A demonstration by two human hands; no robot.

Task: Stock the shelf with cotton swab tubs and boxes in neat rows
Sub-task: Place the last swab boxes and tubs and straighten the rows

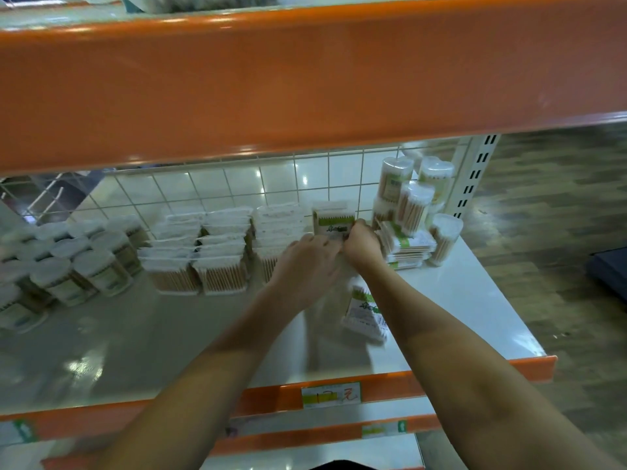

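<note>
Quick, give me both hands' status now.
Left hand: cannot be told; its fingers are hidden behind its back.
Right hand: fingers curled on the green-labelled cotton swab box standing at the back.

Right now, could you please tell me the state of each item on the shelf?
Held box: upright at the back, both hands on it.
Left hand: touching the box.
Right hand: gripping the box.
Loose box: lying flat.
Round tubs: upright in rows.
Tall tubs: stacked, jumbled.
</note>
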